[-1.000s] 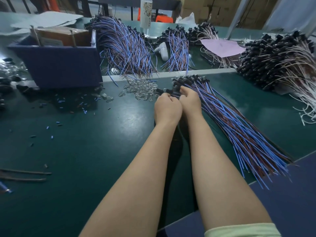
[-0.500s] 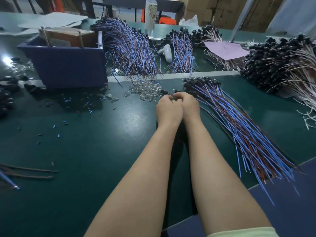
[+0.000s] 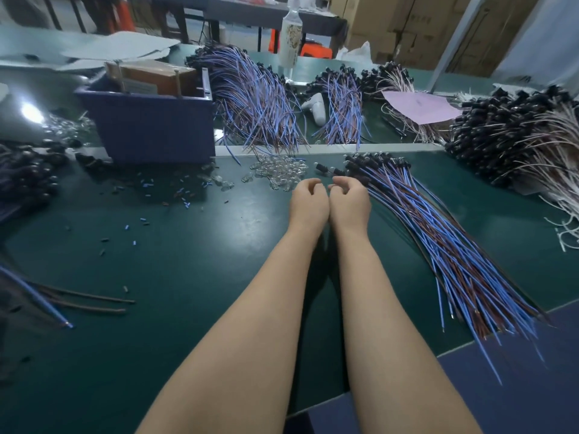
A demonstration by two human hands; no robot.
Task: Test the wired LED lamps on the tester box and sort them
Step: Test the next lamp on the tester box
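A: Counts?

B: Blue/brown wired LED lamps, three bundles. The near bundle [image 3: 438,239] is fanned on the mat just right of the right hand [image 3: 349,202], black heads pointing away from the person. The far left bundle [image 3: 250,101] and far right bundle [image 3: 343,111] lie beyond the metal strip [image 3: 391,148].
Pale-wired lamps, two heaps: the big heap [image 3: 517,142] at right and the small heap [image 3: 396,78] at the back. There's also one dark pile [image 3: 25,180] at the left edge, too blurred to identify.

A: Other items?

B: One blue bin [image 3: 150,130] with one brown box [image 3: 156,77] in it. One bottle [image 3: 289,36], one pink sheet [image 3: 419,106], one white plastic part [image 3: 318,108]. One heap of clear caps [image 3: 279,172] sits just beyond the left hand [image 3: 308,203]. Blue and dark scraps [image 3: 183,195] are scattered near the bin, and a few loose wires [image 3: 81,303] lie far left.

A: Surface, room?

B: Dark green mat [image 3: 188,277] with glare spots. Blue panel [image 3: 532,371] at the near right corner. Cardboard cartons [image 3: 391,23] stacked at the back.

A: Hands?

B: Both rest on the mat side by side, touching at the heels. Fingers are loosely curled, and neither hand holds anything I can see.

A: Versus earlier?

B: Half a second ago the fingertips of both hands met in a pinch. Now there's a gap between them. A second ago they were right at the near bundle's heads.
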